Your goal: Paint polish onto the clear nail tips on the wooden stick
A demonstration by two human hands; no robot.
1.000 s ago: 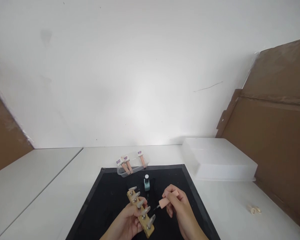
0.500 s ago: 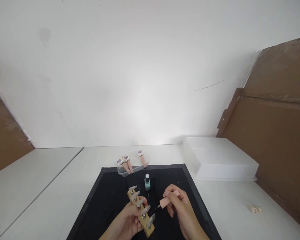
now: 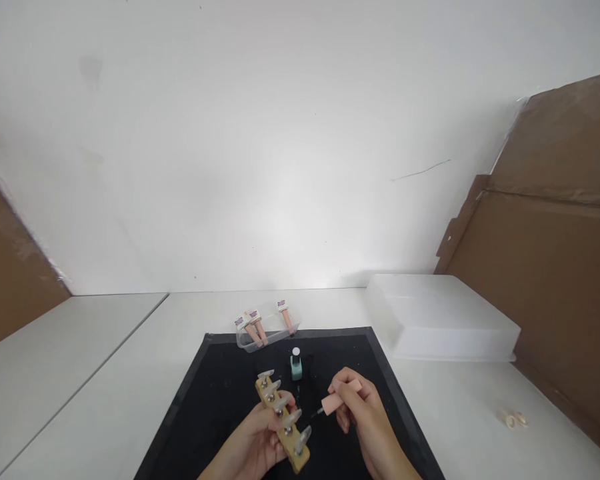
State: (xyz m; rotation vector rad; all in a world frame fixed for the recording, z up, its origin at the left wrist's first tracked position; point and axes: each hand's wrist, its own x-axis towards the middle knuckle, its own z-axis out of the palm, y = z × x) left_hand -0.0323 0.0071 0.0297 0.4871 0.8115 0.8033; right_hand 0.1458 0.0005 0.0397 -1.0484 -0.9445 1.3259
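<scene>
My left hand (image 3: 260, 437) is closed around a light wooden strip (image 3: 283, 427) that carries several clear nail tips (image 3: 291, 419) on small metal mounts. In my right hand (image 3: 357, 407) a pink brush handle (image 3: 334, 401) is pinched between thumb and fingers. Its thin brush points left toward the strip, just short of the nail tips, with a gap between them. A small teal bottle (image 3: 296, 369) with a white top stands upright on the black mat (image 3: 220, 373), beyond both hands.
Behind the mat, a clear tray (image 3: 274, 338) holds pink tubes with white labels. A white plastic box (image 3: 443, 317) sits at the right back. Small cream rings (image 3: 514, 419) lie on the right of the white table. Cardboard panels (image 3: 555, 267) stand at the sides.
Both hands keep almost the same places and grips. The whole view has shifted very slightly.
</scene>
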